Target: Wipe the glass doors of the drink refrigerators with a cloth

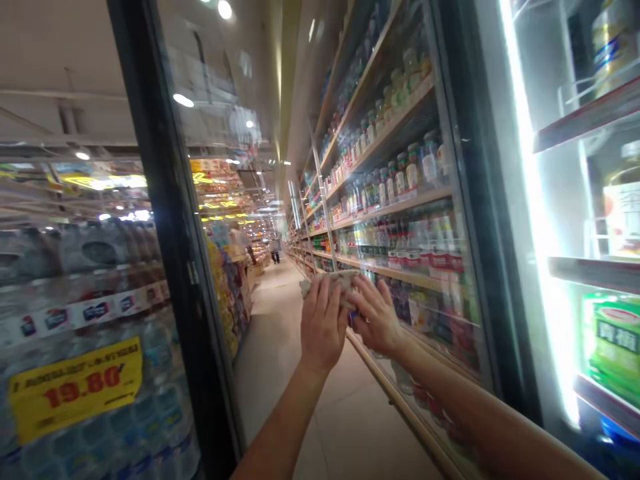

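Lying on one pale, mottled, crumpled cloth (pixel 345 278) are two bare hands: the left hand (pixel 325 327), fingers close together over its left and middle part, and the right hand (pixel 379 319), fingers slightly spread and bent at its right end. Whether either clamps the fabric, I cannot tell. The cloth is at one black-framed, clear glass door (pixel 183 267), its long axis running sideways, left to right. One yellow price sign (pixel 77 392) shows at left.
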A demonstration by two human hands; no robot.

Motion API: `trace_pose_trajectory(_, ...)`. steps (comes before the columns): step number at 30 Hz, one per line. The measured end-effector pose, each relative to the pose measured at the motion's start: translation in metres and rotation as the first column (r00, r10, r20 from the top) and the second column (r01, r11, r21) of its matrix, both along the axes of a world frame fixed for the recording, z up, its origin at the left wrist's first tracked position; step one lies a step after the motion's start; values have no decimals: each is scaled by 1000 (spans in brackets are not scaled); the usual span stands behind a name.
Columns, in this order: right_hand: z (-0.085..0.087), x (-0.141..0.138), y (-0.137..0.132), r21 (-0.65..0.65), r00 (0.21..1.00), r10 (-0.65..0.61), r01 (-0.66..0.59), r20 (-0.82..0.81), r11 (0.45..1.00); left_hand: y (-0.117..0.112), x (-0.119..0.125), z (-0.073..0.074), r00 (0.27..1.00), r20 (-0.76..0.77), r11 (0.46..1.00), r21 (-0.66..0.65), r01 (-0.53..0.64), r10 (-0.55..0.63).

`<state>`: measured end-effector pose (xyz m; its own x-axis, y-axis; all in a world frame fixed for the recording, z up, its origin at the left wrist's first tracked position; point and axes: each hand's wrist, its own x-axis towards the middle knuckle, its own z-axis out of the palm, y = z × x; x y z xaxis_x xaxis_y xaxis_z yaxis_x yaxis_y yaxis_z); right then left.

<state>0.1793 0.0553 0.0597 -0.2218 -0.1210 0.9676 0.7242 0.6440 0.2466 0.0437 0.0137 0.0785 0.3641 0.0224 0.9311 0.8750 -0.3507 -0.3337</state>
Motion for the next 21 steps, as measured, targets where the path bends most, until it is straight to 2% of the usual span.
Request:
trace_pose_trajectory(2,1,24,6,-17,989,-77,75,-130,997,7,6,0,990,-123,997,40,-60,65)
trace_pose_trajectory(4,2,37,12,-34,971,-143,139,-191,990,9,3,6,945,-320,997,50,-55,68)
trace_pose_trajectory(6,3,42,16,-36,967,-174,170,-186,985,6,-12,20,885,-461,998,35,-52,62)
trace_pose_trajectory(7,3,42,17,-38,964,-180,176,-196,984,3,-25,30,884,-461,997,42,-67,78)
trace_pose_trajectory(9,2,42,18,-43,957,-183,178,-225,983,-4,-53,49,944,-294,988,76,-132,148)
trace_pose_trajectory(10,1,41,18,-51,953,-187,180,-239,982,-6,-65,55,977,-124,980,116,-161,175)
trace_pose_trajectory(11,0,41,18,-61,949,-193,183,-249,981,-9,-75,56,979,59,972,123,-201,195)
trace_pose_trajectory(12,-1,41,17,-71,948,-197,185,-248,980,-10,-80,52,964,172,967,122,-224,202)
trace_pose_trajectory(13,-2,42,17,-80,950,-200,186,-239,979,-12,-82,44,957,207,967,111,-229,203)
trace_pose_trajectory(14,-2,43,16,-83,954,-198,184,-226,979,-13,-81,34,969,148,973,91,-213,199)
trace_pose_trajectory(15,-3,45,15,-83,959,-195,181,-207,980,-13,-78,23,984,1,981,74,-178,179)
trace_pose_trajectory(16,-4,47,15,-76,965,-191,180,-182,981,-13,-75,16,971,-186,989,51,-141,148)
trace_pose_trajectory(17,-4,49,15,-64,970,-188,179,-156,982,-13,-73,13,928,-352,993,25,-117,118)
trace_pose_trajectory(18,-5,51,16,-50,973,-185,180,-136,982,-13,-73,17,882,-458,993,2,-118,106)
trace_pose_trajectory(19,-5,52,16,-36,975,-184,181,-121,983,-12,-76,26,866,-485,990,-3,-138,119)
trace_pose_trajectory(20,-6,53,17,-23,977,-182,180,-112,983,-12,-79,40,889,-429,985,9,-172,159)
trace_pose_trajectory(21,-6,54,18,-17,977,-180,179,-112,984,-11,-83,55,934,-288,977,34,-212,212)
